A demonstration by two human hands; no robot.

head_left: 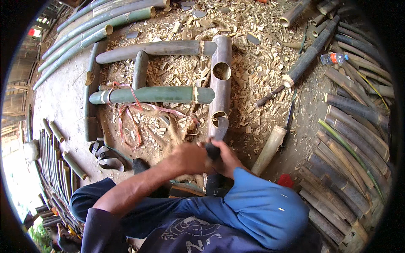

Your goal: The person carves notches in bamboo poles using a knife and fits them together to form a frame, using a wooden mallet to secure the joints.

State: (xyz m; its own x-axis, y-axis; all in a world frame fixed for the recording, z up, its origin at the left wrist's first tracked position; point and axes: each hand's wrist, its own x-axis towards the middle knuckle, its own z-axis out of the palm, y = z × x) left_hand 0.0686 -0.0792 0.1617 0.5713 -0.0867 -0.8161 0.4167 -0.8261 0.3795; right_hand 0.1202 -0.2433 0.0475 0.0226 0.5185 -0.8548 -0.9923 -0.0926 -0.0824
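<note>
2 hands [209,158], both at lower centre of frame. 1 upright grey bamboo post [221,84] at centre, with 2 round holes showing. 2 horizontal bamboo poles [156,95] joined to post, left of it. 1 short cross piece [140,69] between them. 1 plastic bottle [334,57], upper right. 1 pink strap [126,114], left of centre. 1 pale bamboo section [270,148], right of centre. Bamboo stacks at right and upper left: too many to count.
</note>
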